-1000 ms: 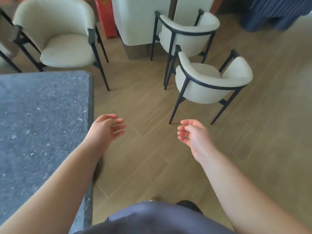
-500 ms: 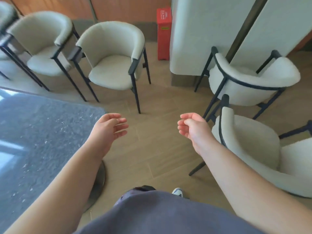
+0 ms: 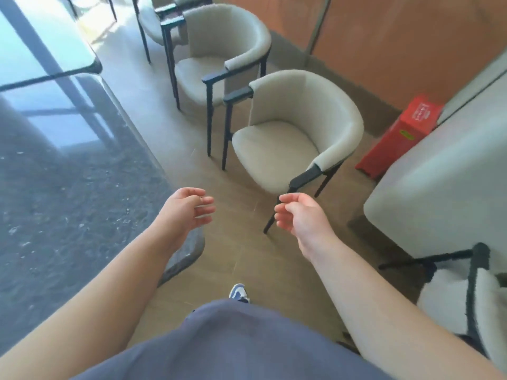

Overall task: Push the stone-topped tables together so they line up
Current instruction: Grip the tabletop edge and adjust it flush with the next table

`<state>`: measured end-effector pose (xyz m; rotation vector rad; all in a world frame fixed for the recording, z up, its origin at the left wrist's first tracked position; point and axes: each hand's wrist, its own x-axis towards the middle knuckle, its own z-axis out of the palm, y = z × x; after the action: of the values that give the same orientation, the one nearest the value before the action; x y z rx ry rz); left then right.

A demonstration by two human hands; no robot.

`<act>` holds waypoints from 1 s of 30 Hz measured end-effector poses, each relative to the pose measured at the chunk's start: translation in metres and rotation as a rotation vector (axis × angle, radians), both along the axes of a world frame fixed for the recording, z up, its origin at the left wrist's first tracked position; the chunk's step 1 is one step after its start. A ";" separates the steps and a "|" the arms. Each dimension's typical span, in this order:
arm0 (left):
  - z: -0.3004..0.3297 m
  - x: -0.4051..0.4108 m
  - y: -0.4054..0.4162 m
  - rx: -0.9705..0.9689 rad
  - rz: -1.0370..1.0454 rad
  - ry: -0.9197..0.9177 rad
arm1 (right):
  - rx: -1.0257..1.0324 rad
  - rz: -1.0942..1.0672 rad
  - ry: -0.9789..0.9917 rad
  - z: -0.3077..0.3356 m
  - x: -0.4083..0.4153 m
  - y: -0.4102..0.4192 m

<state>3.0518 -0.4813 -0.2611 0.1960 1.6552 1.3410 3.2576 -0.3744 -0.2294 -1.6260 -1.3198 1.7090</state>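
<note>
A dark speckled stone-topped table (image 3: 68, 193) fills the left side, its near corner just under my left forearm. Behind it a second glossy stone-topped table (image 3: 35, 50) sits at the upper left, a thin dark gap between the two tops. My left hand (image 3: 189, 208) hovers above the near table's right corner, fingers loosely spread, holding nothing. My right hand (image 3: 300, 215) hangs over the floor, fingers loosely curled and apart, empty, just in front of a chair's armrest.
Several cream chairs with black frames: one (image 3: 296, 133) right ahead of my right hand, another (image 3: 219, 50) behind it, one (image 3: 466, 303) at the lower right. A white pillar (image 3: 439, 174) and a red box (image 3: 403, 135) stand on the right. Wooden floor runs between table and chairs.
The view has swung left: the tables now stretch along the left and the second table has come into sight. Both hands stay raised and empty in front of me.
</note>
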 end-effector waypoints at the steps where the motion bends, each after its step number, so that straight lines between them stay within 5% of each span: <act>1: -0.001 -0.009 0.015 -0.003 0.037 -0.004 | -0.006 0.046 -0.002 -0.002 -0.013 0.022; 17: 0.019 -0.094 0.108 -0.052 0.827 0.031 | -0.064 0.849 -0.024 -0.018 -0.229 0.242; 30: 0.025 -0.100 0.055 -0.061 1.305 0.044 | -0.118 1.311 -0.022 -0.037 -0.380 0.203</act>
<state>2.9517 -0.4267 -0.2358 -1.0763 1.8826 2.1719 2.8773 -0.1718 -0.2661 -0.7192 -2.6274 2.3959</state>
